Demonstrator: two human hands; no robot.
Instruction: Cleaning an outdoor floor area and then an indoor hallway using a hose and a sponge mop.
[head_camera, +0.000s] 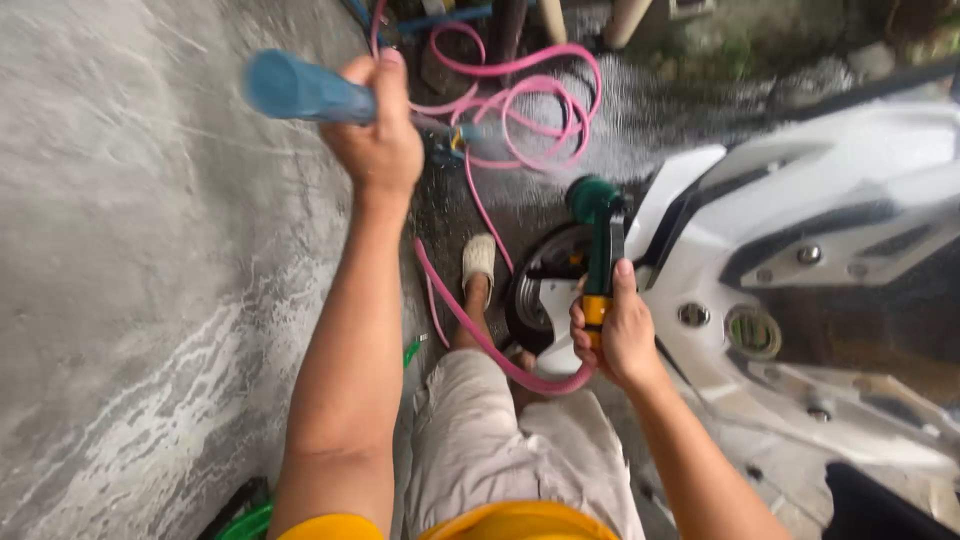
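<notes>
The green spray nozzle (597, 225) is clenched by the right hand (618, 335) at its orange collar; rigid, probably wet and slippery. A light blue handle (305, 90) is fisted by the left hand (378, 135). The soft pink hose (480, 335) trails below the right hand.

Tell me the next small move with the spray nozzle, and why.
Probably tilt the nozzle down toward the wheel. The right hand holds it pointing up and away, so the spray lands on the ground past the scooter. The left hand holds a blue handle clear of it.
</notes>
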